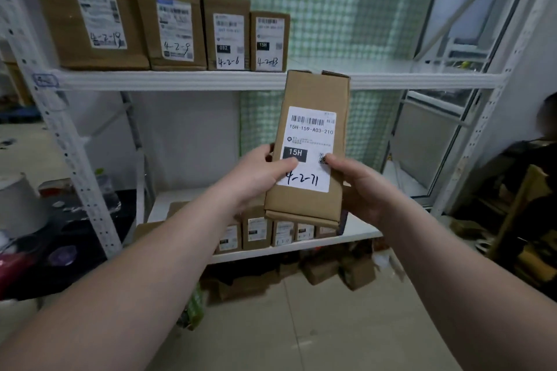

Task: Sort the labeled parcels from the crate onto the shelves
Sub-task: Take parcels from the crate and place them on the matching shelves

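I hold a tall brown cardboard parcel upright in front of the white shelf unit. Its white label reads 15H-159-A03-210, with 4-2-71 handwritten below. My left hand grips its left edge with the thumb on the label. My right hand grips its right edge, thumb beside the QR code. On the upper shelf, several labeled parcels stand in a row at the left, marked 4-2-19, 4-2-9, 4-2-6 and 4-2-13. The lower shelf carries several small parcels, partly hidden behind the held one. No crate is in view.
Loose boxes lie on the floor under the lower shelf. A dark table with a grey bucket stands at the left. A person sits at the right edge beside stacked goods. A window is behind the shelf's right side.
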The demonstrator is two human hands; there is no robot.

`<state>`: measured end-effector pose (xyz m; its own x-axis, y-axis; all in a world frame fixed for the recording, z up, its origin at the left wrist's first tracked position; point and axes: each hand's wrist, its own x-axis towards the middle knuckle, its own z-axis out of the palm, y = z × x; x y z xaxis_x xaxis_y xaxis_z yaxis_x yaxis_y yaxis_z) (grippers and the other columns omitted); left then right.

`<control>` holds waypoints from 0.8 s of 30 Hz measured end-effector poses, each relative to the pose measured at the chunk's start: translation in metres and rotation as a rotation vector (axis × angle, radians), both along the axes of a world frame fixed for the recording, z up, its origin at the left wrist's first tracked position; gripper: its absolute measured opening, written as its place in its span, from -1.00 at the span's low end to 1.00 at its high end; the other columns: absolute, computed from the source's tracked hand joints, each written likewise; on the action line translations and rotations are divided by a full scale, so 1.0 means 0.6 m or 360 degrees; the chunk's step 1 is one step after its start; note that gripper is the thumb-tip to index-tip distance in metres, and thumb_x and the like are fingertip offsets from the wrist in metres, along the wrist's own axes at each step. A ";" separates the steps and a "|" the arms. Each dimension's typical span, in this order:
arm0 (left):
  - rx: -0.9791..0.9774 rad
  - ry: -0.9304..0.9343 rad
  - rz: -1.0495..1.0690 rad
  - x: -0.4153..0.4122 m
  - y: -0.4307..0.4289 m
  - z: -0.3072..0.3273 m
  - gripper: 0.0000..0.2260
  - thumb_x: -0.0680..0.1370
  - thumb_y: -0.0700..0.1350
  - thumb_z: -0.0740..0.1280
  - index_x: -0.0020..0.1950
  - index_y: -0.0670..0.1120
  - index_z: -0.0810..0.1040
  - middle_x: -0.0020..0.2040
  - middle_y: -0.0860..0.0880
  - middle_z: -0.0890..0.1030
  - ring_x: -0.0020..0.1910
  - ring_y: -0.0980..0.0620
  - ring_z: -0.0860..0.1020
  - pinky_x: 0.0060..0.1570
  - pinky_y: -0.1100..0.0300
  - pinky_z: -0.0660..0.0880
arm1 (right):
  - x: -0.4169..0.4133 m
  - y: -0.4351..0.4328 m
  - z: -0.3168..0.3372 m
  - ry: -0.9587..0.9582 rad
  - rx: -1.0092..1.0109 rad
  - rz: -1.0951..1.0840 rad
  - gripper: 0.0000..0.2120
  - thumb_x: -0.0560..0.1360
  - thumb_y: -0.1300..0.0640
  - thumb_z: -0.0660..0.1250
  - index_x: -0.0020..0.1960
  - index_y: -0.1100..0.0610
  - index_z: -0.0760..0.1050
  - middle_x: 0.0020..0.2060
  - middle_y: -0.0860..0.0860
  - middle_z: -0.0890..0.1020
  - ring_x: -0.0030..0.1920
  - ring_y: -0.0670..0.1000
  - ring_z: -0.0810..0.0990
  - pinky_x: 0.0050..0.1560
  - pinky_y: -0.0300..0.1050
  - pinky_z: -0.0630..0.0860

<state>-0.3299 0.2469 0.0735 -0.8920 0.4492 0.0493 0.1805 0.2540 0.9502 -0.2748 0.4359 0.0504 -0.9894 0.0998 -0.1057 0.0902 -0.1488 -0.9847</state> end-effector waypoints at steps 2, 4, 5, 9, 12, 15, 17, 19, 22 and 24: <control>-0.0027 0.0133 -0.0019 -0.045 0.024 0.018 -0.75 0.55 -0.01 0.35 0.22 0.05 0.46 0.15 0.04 0.61 0.04 0.06 0.61 0.13 0.03 0.54 | -0.045 0.023 0.024 0.0043 0.0018 -0.0079 -0.31 0.26 -0.09 0.46 0.35 0.10 0.48 0.04 -0.02 0.71 -0.07 -0.02 0.69 -0.21 -0.06 0.62; -0.0026 0.0266 -0.0022 -0.091 0.043 0.043 -0.72 0.56 -0.01 0.33 0.25 0.05 0.44 0.19 0.03 0.59 0.07 0.03 0.59 0.15 0.00 0.54 | -0.095 0.042 0.054 0.0090 0.0033 -0.0096 -0.34 0.28 -0.09 0.45 0.34 0.09 0.48 0.07 0.00 0.70 -0.05 0.00 0.67 -0.29 -0.13 0.59; -0.0036 0.0336 -0.0009 -0.116 0.049 0.056 -0.71 0.56 -0.01 0.32 0.28 0.03 0.44 0.20 0.01 0.58 0.10 0.02 0.58 0.16 -0.01 0.53 | -0.121 0.049 0.071 0.0105 0.0046 -0.0100 -0.36 0.28 -0.08 0.43 0.33 0.09 0.50 0.05 -0.02 0.70 -0.06 -0.01 0.67 -0.31 -0.15 0.59; -0.0107 0.0614 0.0061 -0.215 0.064 0.114 -0.67 0.59 -0.01 0.27 0.34 -0.02 0.45 0.22 0.00 0.56 0.16 0.00 0.53 0.21 0.04 0.48 | -0.225 0.073 0.138 0.0243 0.0111 -0.0133 -0.33 0.28 -0.06 0.44 0.36 0.07 0.47 0.05 -0.06 0.68 -0.09 -0.05 0.66 -0.34 -0.17 0.57; -0.0161 0.0746 0.0173 -0.279 0.067 0.149 -0.57 0.58 0.05 0.27 0.43 -0.04 0.38 0.31 -0.02 0.51 0.25 0.00 0.49 0.28 0.05 0.42 | -0.296 0.096 0.175 0.0378 0.0133 -0.0160 -0.34 0.31 -0.02 0.45 0.39 0.08 0.43 0.13 -0.04 0.65 0.05 0.01 0.63 -0.26 -0.11 0.59; -0.0128 0.0828 0.0219 -0.323 0.070 0.161 -0.59 0.59 0.01 0.26 0.42 -0.06 0.40 0.27 0.00 0.52 0.18 0.09 0.47 0.18 0.23 0.37 | -0.355 0.125 0.190 0.0434 0.0103 -0.0196 -0.34 0.37 0.03 0.49 0.42 0.09 0.37 0.15 -0.02 0.64 0.11 0.03 0.64 -0.20 -0.04 0.61; -0.0129 0.0892 0.0238 -0.344 0.072 0.161 -0.64 0.60 -0.01 0.26 0.38 -0.05 0.44 0.19 0.01 0.54 0.11 0.11 0.48 0.08 0.29 0.35 | -0.391 0.150 0.197 0.0473 0.0127 -0.0229 -0.30 0.35 0.04 0.51 0.43 0.08 0.36 0.10 -0.06 0.65 0.07 0.01 0.64 -0.23 -0.07 0.60; -0.0156 0.0971 0.0261 -0.363 0.075 0.162 -0.67 0.60 -0.04 0.26 0.35 -0.06 0.47 0.16 0.02 0.56 0.10 0.11 0.49 0.07 0.30 0.35 | -0.421 0.177 0.209 0.0530 0.0145 -0.0236 -0.30 0.36 0.05 0.50 0.45 0.08 0.34 0.09 -0.07 0.66 0.05 -0.01 0.65 -0.21 -0.08 0.57; -0.0255 0.1055 0.0307 -0.390 0.085 0.163 -0.70 0.60 -0.06 0.26 0.32 -0.07 0.50 0.15 0.01 0.57 0.10 0.09 0.50 0.10 0.27 0.38 | -0.464 0.213 0.227 0.0589 0.0104 -0.0206 -0.30 0.38 0.09 0.48 0.47 0.08 0.32 0.10 -0.06 0.66 0.03 -0.03 0.67 -0.20 -0.09 0.58; -0.0313 0.1093 0.0334 -0.410 0.094 0.163 -0.72 0.59 -0.06 0.26 0.29 -0.06 0.52 0.16 0.00 0.57 0.10 0.07 0.51 0.09 0.23 0.40 | -0.493 0.233 0.236 0.0610 0.0086 -0.0198 -0.21 0.34 0.08 0.52 0.50 0.08 0.27 0.15 -0.05 0.65 0.08 -0.02 0.66 -0.19 -0.07 0.59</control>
